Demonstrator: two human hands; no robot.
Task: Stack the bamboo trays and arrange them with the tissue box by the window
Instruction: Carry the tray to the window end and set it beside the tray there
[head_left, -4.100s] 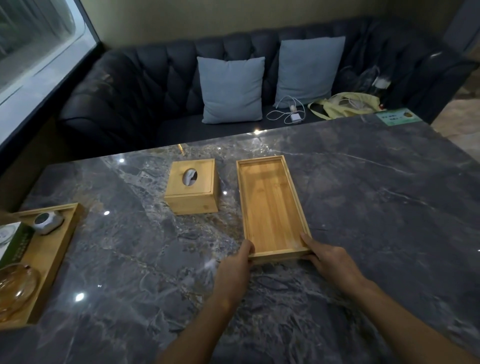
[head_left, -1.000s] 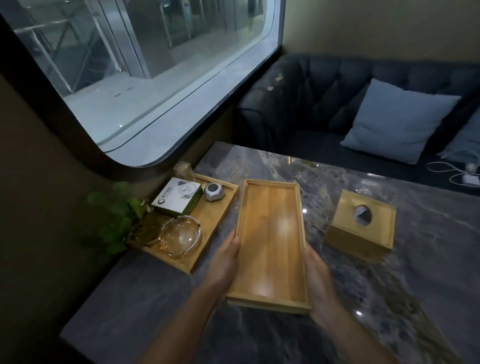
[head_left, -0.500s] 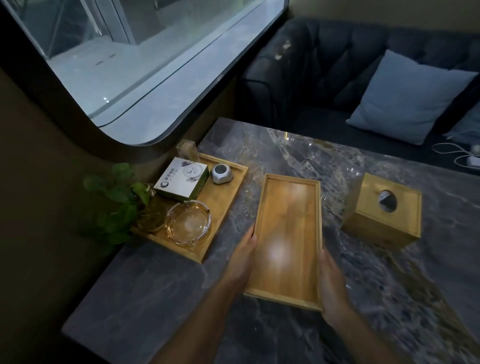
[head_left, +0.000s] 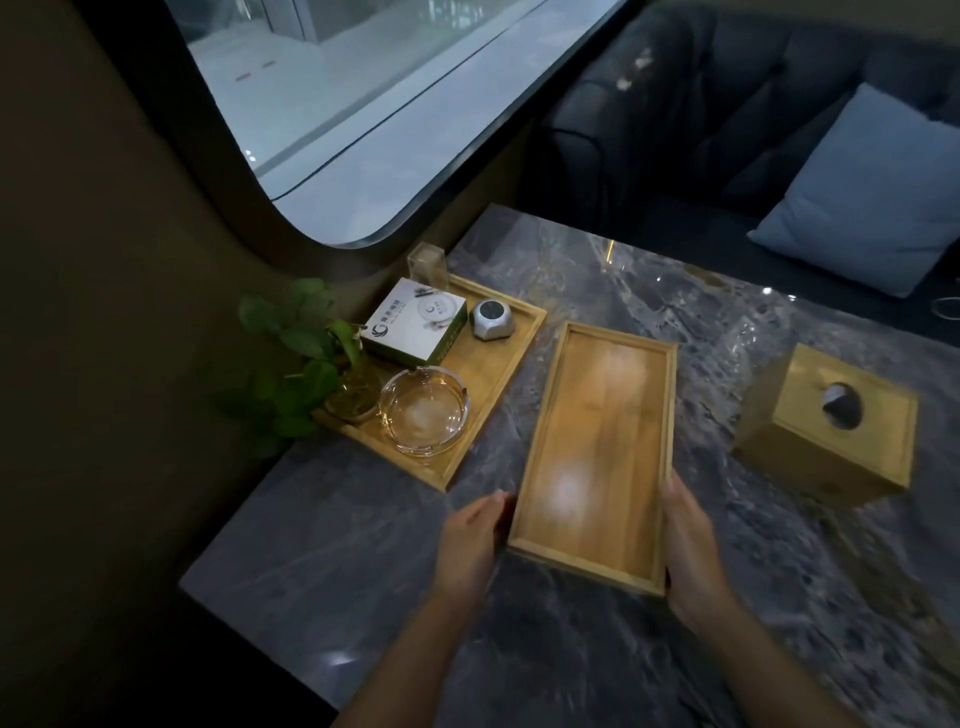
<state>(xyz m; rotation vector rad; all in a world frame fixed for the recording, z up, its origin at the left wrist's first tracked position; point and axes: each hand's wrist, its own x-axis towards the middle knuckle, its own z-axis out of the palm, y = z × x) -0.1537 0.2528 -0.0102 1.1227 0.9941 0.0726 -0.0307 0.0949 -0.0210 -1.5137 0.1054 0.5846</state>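
Note:
An empty, long bamboo tray (head_left: 597, 441) lies lengthwise on the dark marble table (head_left: 571, 649), or just above it. My left hand (head_left: 470, 535) holds its near left edge. My right hand (head_left: 688, 545) grips its near right edge. A second bamboo tray (head_left: 485, 364) sits just to the left, by the window (head_left: 363, 104), and carries small items. The bamboo tissue box (head_left: 826, 431) stands apart on the right, its round opening facing up.
The left tray holds a glass ashtray (head_left: 423, 410), a white-and-green box (head_left: 415, 322), a small silver gadget (head_left: 492, 319) and a potted plant (head_left: 296, 364). A dark sofa (head_left: 675, 104) with a blue cushion (head_left: 857, 192) lies beyond the table's far edge.
Since 4 s ago both hands have carried the empty tray from the right of the tissue box to its left, near the window-side tray. Over the last second it has hardly shifted.

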